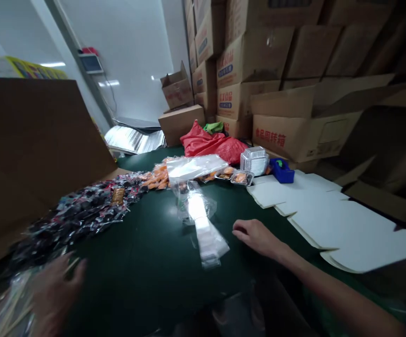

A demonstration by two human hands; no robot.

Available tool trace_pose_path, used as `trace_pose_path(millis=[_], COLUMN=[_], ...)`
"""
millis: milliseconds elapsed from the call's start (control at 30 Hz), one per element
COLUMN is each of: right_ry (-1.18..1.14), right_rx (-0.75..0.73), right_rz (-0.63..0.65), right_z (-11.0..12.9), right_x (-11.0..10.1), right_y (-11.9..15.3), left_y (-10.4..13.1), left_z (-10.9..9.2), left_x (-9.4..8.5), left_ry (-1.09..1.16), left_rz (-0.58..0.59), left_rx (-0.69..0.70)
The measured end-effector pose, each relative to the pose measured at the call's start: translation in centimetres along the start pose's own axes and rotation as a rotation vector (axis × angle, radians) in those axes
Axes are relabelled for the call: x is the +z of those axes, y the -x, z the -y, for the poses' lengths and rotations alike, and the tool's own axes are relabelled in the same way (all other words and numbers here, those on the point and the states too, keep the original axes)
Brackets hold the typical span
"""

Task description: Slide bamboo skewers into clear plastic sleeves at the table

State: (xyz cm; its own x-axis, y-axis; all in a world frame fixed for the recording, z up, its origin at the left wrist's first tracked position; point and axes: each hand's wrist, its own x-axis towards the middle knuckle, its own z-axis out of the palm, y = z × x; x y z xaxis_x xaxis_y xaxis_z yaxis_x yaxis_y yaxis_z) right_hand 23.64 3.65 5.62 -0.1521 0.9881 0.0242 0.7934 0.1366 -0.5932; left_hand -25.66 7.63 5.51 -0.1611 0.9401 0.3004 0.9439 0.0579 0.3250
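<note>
Blurred by motion, my left hand (57, 288) is at the lower left, at the edge of a heap of clear-wrapped thin sticks (9, 304). A pale thin piece shows by its fingertips; whether it is gripped I cannot tell. My right hand (259, 238) is loosely curled at the dark green tabletop (136, 271), with nothing visible in its fingers. Left of it lies a stack of clear plastic bags (206, 238). A pile of small dark wrapped packets (83, 215) stretches along the left, with one golden-brown packet (117, 196) on top.
Orange wrapped packets (158, 177), a clear plastic sheet (195, 166), clear trays (254, 160) and a blue tape dispenser (282, 171) line the back. White card sheets (350, 224) lie at right. A large carton (30, 145) stands left; stacked cartons (238, 70) rise behind, beyond a red bag (211, 144).
</note>
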Motion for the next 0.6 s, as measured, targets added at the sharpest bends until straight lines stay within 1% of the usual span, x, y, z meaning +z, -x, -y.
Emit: trace_pose_path(millis=[33,67,100,133,167,200,233,267,333,400,500,600], right_ry=[0.018,0.029,0.047,0.074,0.111,0.153,0.193,0.220,0.226,0.198,0.167,0.176], right_rx=[-0.012,-0.024,-0.032,-0.029,-0.012,0.013,0.040,0.067,0.099,0.098,0.108,0.192], right_rz=[0.036,0.052,0.045,0.016,-0.025,-0.064,-0.088,-0.098,-0.101,-0.076,-0.010,0.007], right_z=[0.0,0.1,0.5,0.9,1.4,2.0,2.6,3.2,4.3,5.2,5.9,5.9], right_x=[0.2,0.6,1.2,2.0,2.9,3.8,4.7,5.5,6.5,6.6,6.3,6.9], right_y=[0.0,0.2,0.6,1.1,1.6,2.1,2.5,2.7,2.2,0.5,-3.6,-7.7], left_y=[0.8,1.5,2.0,2.2,2.2,1.8,1.3,0.6,-0.8,-1.8,-2.0,-1.2], left_z=[-3.1,-6.4,-9.7,-12.8,-15.5,-17.8,-19.6,-21.0,-22.7,-23.3,-23.1,-22.9], left_x=[0.9,2.0,3.3,4.7,6.1,7.6,9.0,10.2,12.3,13.7,14.5,14.6], left_ry=[0.090,0.219,0.322,0.393,0.446,0.485,0.502,0.498,0.463,0.423,0.383,0.357], left_rz=[0.035,0.153,0.295,0.384,0.423,0.434,0.424,0.409,0.368,0.328,0.282,0.258], left_rx=[-0.032,-0.017,0.020,0.044,0.040,0.003,-0.057,-0.110,-0.167,-0.163,-0.149,-0.129])
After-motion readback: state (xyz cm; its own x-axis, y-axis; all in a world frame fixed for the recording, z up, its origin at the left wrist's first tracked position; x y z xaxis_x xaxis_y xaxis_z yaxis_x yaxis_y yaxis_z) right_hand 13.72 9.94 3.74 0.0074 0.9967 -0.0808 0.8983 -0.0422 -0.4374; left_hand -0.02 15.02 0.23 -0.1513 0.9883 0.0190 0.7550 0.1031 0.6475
